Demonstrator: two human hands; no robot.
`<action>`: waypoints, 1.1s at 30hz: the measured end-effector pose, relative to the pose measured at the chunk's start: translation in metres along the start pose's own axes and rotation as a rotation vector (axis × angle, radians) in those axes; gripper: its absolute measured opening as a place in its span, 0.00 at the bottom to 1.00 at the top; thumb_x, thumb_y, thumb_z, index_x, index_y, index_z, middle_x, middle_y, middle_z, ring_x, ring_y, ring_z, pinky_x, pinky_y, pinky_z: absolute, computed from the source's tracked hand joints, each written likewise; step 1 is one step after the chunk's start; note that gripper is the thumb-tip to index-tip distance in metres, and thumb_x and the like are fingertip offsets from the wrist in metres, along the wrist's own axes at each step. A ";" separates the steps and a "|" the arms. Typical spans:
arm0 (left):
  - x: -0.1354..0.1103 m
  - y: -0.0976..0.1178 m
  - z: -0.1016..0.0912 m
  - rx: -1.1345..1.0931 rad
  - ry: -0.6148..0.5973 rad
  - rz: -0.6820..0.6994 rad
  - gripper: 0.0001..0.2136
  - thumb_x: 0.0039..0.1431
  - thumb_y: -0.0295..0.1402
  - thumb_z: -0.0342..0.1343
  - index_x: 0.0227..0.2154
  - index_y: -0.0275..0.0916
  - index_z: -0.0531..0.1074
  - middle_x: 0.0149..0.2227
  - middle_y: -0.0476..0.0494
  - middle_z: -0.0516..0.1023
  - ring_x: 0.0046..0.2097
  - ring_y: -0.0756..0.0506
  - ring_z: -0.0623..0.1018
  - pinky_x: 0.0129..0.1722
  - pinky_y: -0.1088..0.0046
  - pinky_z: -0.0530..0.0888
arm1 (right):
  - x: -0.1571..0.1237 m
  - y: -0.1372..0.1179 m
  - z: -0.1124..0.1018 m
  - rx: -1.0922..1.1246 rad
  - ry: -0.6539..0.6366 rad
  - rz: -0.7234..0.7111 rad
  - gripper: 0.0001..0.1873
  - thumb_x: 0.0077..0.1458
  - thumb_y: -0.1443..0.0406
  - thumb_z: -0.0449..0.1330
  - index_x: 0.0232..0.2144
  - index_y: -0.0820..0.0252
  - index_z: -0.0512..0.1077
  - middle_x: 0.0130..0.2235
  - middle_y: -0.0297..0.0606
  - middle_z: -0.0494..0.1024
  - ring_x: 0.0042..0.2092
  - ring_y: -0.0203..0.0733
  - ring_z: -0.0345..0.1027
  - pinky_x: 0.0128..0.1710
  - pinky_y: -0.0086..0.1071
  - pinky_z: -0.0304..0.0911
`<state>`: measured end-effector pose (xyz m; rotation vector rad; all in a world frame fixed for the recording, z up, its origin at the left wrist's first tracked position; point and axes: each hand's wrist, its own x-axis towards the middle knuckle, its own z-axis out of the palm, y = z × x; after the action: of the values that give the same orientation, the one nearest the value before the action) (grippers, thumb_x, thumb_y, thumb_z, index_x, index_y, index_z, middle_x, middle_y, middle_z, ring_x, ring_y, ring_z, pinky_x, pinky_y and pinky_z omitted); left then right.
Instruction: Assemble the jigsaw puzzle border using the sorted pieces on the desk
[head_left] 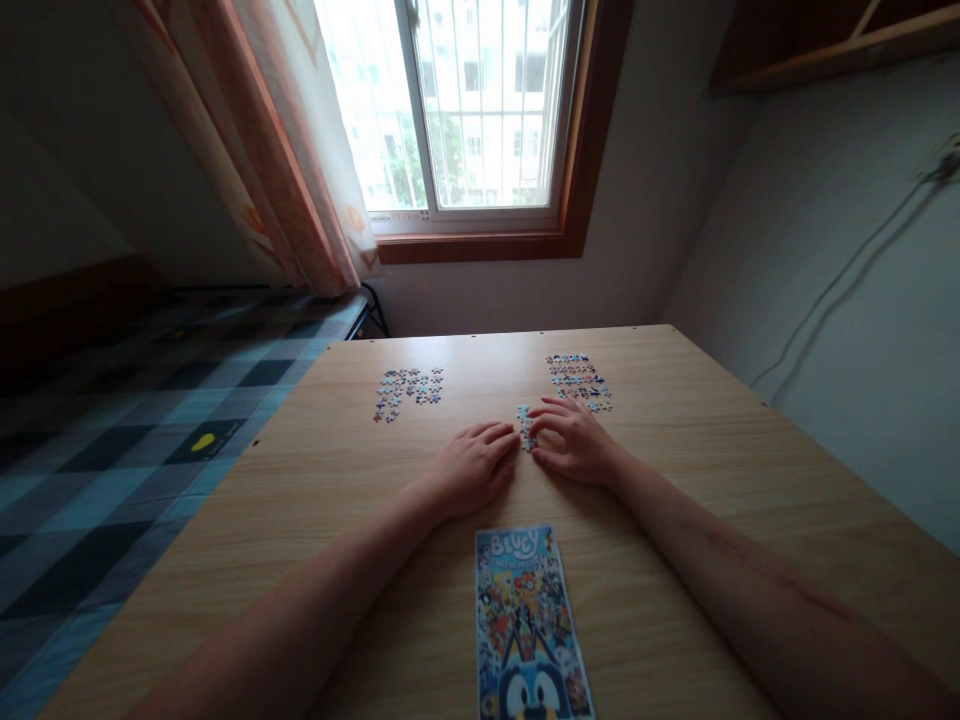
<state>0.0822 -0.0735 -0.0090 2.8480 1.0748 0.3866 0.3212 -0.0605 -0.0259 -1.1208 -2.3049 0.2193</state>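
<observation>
A narrow strip of joined jigsaw pieces [524, 425] lies on the wooden table between my two hands. My left hand [480, 465] rests palm down at the strip's left side, fingers stretched out and tips close to it. From the right, my right hand [574, 440] curves over the strip, thumb and fingers apart, with fingertips at its edge. Whether a piece is under those fingertips I cannot tell. Loose jigsaw pieces [427, 385] are laid out at the far left, and rows of more pieces [576, 375] lie just beyond my right hand.
A Bluey picture sheet [529, 620] lies near me between my forearms. The wooden table [300, 520] borders a bed with a checked cover [135, 460] on the left. Beyond the table are a window [487, 110] and a curtain [262, 140]; a cable [840, 270] hangs on the right wall.
</observation>
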 end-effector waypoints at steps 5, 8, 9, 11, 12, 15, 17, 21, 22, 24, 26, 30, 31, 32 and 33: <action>-0.001 0.000 0.000 -0.010 -0.007 -0.016 0.21 0.65 0.36 0.49 0.59 0.40 0.67 0.62 0.40 0.69 0.63 0.41 0.66 0.64 0.59 0.62 | 0.001 -0.001 0.002 0.012 0.032 0.042 0.12 0.52 0.60 0.65 0.40 0.52 0.74 0.52 0.39 0.77 0.63 0.56 0.60 0.64 0.62 0.46; -0.001 -0.001 0.000 -0.014 -0.003 -0.018 0.21 0.65 0.36 0.49 0.59 0.40 0.67 0.62 0.41 0.69 0.63 0.40 0.66 0.64 0.58 0.62 | 0.001 0.000 0.002 0.021 0.048 0.044 0.12 0.52 0.61 0.64 0.41 0.52 0.74 0.52 0.39 0.77 0.63 0.55 0.60 0.64 0.60 0.47; -0.001 -0.001 0.001 -0.016 -0.001 -0.018 0.21 0.65 0.36 0.49 0.60 0.40 0.67 0.62 0.41 0.69 0.63 0.40 0.66 0.64 0.58 0.62 | 0.001 0.001 0.002 0.024 0.058 0.046 0.12 0.52 0.62 0.63 0.41 0.52 0.74 0.52 0.38 0.77 0.62 0.55 0.60 0.64 0.59 0.48; 0.000 -0.001 0.001 -0.019 0.004 -0.013 0.21 0.65 0.36 0.48 0.59 0.41 0.67 0.62 0.41 0.69 0.63 0.41 0.67 0.64 0.58 0.62 | 0.001 0.005 0.003 0.030 0.093 0.058 0.11 0.53 0.64 0.62 0.40 0.53 0.74 0.52 0.38 0.77 0.62 0.53 0.61 0.63 0.56 0.51; 0.000 0.000 0.000 -0.020 0.007 -0.009 0.20 0.65 0.36 0.48 0.59 0.41 0.67 0.62 0.41 0.69 0.62 0.41 0.67 0.64 0.58 0.63 | 0.001 0.006 0.003 0.029 0.118 0.067 0.09 0.53 0.65 0.61 0.39 0.54 0.75 0.51 0.38 0.77 0.61 0.52 0.62 0.63 0.55 0.52; 0.000 0.000 0.000 -0.024 0.026 0.016 0.19 0.66 0.36 0.48 0.58 0.42 0.68 0.60 0.42 0.70 0.61 0.41 0.68 0.62 0.58 0.65 | 0.001 0.011 0.005 0.009 0.169 0.089 0.06 0.55 0.65 0.59 0.32 0.55 0.77 0.50 0.39 0.77 0.61 0.52 0.62 0.63 0.54 0.54; 0.001 0.000 0.000 -0.031 0.040 0.032 0.17 0.68 0.36 0.47 0.56 0.42 0.69 0.59 0.41 0.72 0.60 0.41 0.69 0.61 0.58 0.66 | 0.001 0.012 0.005 -0.003 0.162 0.086 0.06 0.54 0.64 0.60 0.29 0.55 0.77 0.51 0.39 0.77 0.61 0.53 0.61 0.63 0.55 0.53; 0.002 0.000 0.001 -0.047 0.063 0.043 0.16 0.71 0.37 0.43 0.54 0.42 0.71 0.57 0.41 0.73 0.58 0.42 0.71 0.60 0.58 0.67 | -0.001 0.010 0.005 -0.002 0.120 0.060 0.05 0.52 0.64 0.62 0.26 0.54 0.77 0.52 0.38 0.77 0.62 0.54 0.60 0.64 0.57 0.51; 0.002 0.000 0.002 -0.049 0.067 0.046 0.16 0.71 0.37 0.43 0.53 0.42 0.71 0.57 0.41 0.73 0.58 0.42 0.71 0.60 0.58 0.67 | -0.001 0.010 0.004 -0.003 0.111 0.057 0.05 0.52 0.64 0.62 0.26 0.54 0.77 0.52 0.37 0.77 0.62 0.55 0.60 0.64 0.57 0.51; 0.002 0.000 0.003 -0.054 0.071 0.049 0.16 0.70 0.37 0.44 0.53 0.41 0.72 0.56 0.41 0.73 0.58 0.42 0.71 0.60 0.58 0.67 | -0.001 0.009 0.003 -0.007 0.097 0.053 0.05 0.52 0.64 0.62 0.25 0.54 0.77 0.52 0.37 0.76 0.62 0.55 0.60 0.64 0.57 0.51; 0.003 0.000 0.004 -0.055 0.074 0.048 0.16 0.71 0.37 0.44 0.53 0.41 0.72 0.56 0.41 0.73 0.58 0.42 0.71 0.60 0.58 0.67 | -0.001 0.009 0.003 -0.016 0.088 0.046 0.05 0.52 0.64 0.63 0.25 0.54 0.78 0.53 0.37 0.76 0.62 0.55 0.60 0.64 0.56 0.52; 0.004 -0.001 0.004 -0.040 0.073 0.051 0.16 0.71 0.36 0.43 0.52 0.42 0.72 0.56 0.41 0.74 0.56 0.43 0.72 0.59 0.59 0.68 | -0.001 0.009 0.002 -0.038 0.086 0.037 0.06 0.53 0.63 0.62 0.26 0.54 0.79 0.53 0.36 0.77 0.62 0.55 0.61 0.63 0.56 0.53; 0.004 -0.001 0.005 -0.036 0.073 0.052 0.16 0.71 0.36 0.43 0.52 0.42 0.72 0.56 0.41 0.74 0.56 0.43 0.72 0.59 0.59 0.68 | -0.001 0.009 0.002 -0.041 0.084 0.035 0.06 0.53 0.63 0.62 0.27 0.54 0.79 0.53 0.36 0.77 0.62 0.55 0.61 0.63 0.56 0.53; 0.005 -0.002 0.005 -0.035 0.073 0.053 0.16 0.71 0.36 0.43 0.53 0.42 0.72 0.56 0.42 0.74 0.56 0.43 0.72 0.59 0.59 0.68 | -0.001 0.009 0.002 -0.043 0.082 0.034 0.06 0.53 0.63 0.62 0.27 0.54 0.79 0.53 0.36 0.77 0.62 0.54 0.60 0.63 0.56 0.53; 0.005 -0.002 0.006 -0.035 0.073 0.055 0.16 0.71 0.35 0.43 0.53 0.41 0.72 0.56 0.42 0.73 0.57 0.43 0.72 0.60 0.59 0.68 | -0.001 0.009 0.002 -0.044 0.079 0.033 0.06 0.54 0.63 0.62 0.28 0.54 0.79 0.53 0.36 0.76 0.62 0.55 0.60 0.64 0.57 0.53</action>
<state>0.0857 -0.0685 -0.0139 2.8581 0.9919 0.5127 0.3270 -0.0548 -0.0310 -1.1691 -2.2330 0.1349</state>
